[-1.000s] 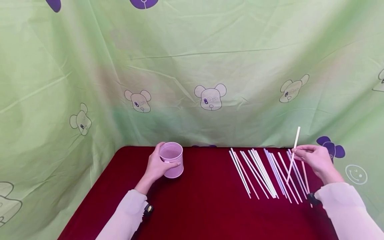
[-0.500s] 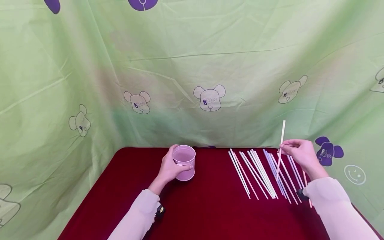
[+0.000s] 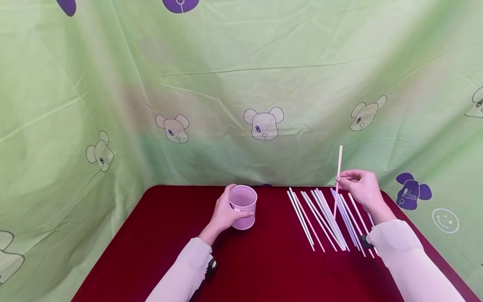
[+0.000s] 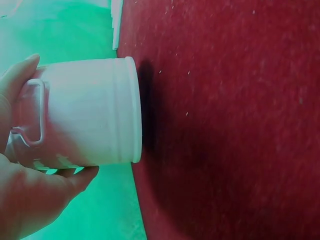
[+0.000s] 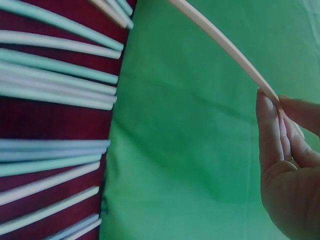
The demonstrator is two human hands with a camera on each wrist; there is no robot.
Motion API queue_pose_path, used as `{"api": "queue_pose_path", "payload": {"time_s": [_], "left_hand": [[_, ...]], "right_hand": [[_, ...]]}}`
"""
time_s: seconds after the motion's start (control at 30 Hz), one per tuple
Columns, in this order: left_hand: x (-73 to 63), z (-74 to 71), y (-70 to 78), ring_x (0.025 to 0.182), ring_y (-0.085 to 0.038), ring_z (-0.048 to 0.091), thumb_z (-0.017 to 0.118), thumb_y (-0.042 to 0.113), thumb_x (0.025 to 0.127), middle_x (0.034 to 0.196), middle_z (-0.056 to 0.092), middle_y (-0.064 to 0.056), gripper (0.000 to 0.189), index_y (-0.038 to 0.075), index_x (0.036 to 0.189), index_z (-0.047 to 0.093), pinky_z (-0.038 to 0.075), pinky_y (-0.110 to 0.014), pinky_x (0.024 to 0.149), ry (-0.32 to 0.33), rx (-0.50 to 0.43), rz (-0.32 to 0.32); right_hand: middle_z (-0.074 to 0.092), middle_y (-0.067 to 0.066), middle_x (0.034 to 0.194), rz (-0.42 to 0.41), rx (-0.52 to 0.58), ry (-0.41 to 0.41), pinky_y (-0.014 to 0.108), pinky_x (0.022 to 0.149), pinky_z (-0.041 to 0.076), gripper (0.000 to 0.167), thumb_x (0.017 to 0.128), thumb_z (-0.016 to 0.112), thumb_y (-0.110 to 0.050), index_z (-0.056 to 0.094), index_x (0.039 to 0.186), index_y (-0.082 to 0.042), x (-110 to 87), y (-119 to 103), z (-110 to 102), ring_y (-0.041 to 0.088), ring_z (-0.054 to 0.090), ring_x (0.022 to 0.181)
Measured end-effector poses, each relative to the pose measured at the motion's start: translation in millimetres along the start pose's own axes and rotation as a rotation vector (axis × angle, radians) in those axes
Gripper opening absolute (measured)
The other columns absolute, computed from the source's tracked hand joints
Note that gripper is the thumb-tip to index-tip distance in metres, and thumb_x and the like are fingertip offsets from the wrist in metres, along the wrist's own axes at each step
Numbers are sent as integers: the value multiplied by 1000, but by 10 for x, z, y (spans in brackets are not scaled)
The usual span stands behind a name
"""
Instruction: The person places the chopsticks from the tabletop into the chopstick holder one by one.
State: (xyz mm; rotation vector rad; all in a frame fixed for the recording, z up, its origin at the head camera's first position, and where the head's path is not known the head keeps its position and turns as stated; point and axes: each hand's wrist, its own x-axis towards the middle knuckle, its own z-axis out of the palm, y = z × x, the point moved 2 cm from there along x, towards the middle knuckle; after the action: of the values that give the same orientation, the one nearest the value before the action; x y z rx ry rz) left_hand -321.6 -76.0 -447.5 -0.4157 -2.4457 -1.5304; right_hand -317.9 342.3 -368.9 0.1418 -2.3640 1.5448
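Observation:
My left hand (image 3: 227,212) grips a small pink bucket (image 3: 243,224) around its side, mouth upward. In the left wrist view a thin wire handle (image 4: 42,112) shows on the wall of the bucket, between thumb and fingers. A shadow lies right by its base; whether it touches the cloth I cannot tell. On the right, my right hand (image 3: 360,188) pinches a thin pale pink stick (image 3: 339,161) between thumb and fingertips. That stick stands nearly upright over the spread of sticks, its top leaning slightly right. In the right wrist view the fingertips hold it partway along (image 5: 235,55).
Several pastel sticks (image 3: 323,218) in white, pink, green and purple lie in a loose row on the right of the dark red cloth-covered table (image 3: 271,260). A green curtain (image 3: 211,159) with bear prints hangs directly behind the table's back edge.
The left hand has carried the bucket rightward and slightly nearer. The right hand has moved left with the pinched stick, passing over the lying sticks and rising a little.

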Motion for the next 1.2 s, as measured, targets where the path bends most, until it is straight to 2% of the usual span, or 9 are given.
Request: {"api": "queue_pose_path", "payload": {"time_s": [0.13,0.37,0.53,0.63,0.7,0.83,0.93,1.2], "left_hand": [[-14,65,-17,119,-32,61,100,22,60,127,64,-14,103,11,146,44,49,-48,100,-11,1,-2],[-12,158,-6,116,-30,63,100,22,59,125,65,-15,103,11,144,45,49,-47,98,-20,-7,16],[3,209,7,115,-29,64,100,20,58,126,65,-13,104,13,145,45,50,-44,98,-41,-18,20],[3,230,10,117,-31,63,100,21,58,127,64,-15,106,10,147,44,49,-47,100,-42,-13,35],[-2,240,3,119,-31,61,100,23,58,130,63,-15,109,8,149,43,47,-47,102,-40,-2,34],[-19,256,-6,119,-31,61,100,21,58,131,62,-15,107,7,149,43,47,-48,103,-42,-11,30],[-24,262,-5,116,-33,63,99,18,58,127,63,-16,102,5,144,46,49,-50,100,-48,-33,53],[-30,250,-36,115,-28,63,99,18,60,124,65,-13,98,10,142,48,49,-45,99,-64,-38,61]], "right_hand": [[75,-7,83,-13,-2,-6,20,69,58,37,96,70,-7,59,120,19,24,-99,106,4,73,73],[75,-3,82,-56,5,-7,25,72,59,33,96,71,-8,63,116,17,60,-287,315,5,73,72],[75,14,89,-94,35,0,26,72,59,29,94,72,-5,65,113,16,77,-485,495,6,73,72],[73,24,94,-125,71,4,26,73,59,29,94,73,-3,65,113,17,98,-608,616,7,73,72],[72,27,95,-142,96,4,27,73,59,28,93,73,-3,65,112,17,118,-672,695,8,73,72],[74,22,92,-168,127,10,28,72,59,26,92,74,-3,67,109,16,146,-771,827,9,73,71],[74,20,91,-196,136,17,28,72,60,26,93,75,-4,68,108,15,158,-833,915,9,73,71],[75,18,91,-238,215,34,27,73,60,25,92,76,-6,69,106,14,178,-971,1207,9,73,71]]}}
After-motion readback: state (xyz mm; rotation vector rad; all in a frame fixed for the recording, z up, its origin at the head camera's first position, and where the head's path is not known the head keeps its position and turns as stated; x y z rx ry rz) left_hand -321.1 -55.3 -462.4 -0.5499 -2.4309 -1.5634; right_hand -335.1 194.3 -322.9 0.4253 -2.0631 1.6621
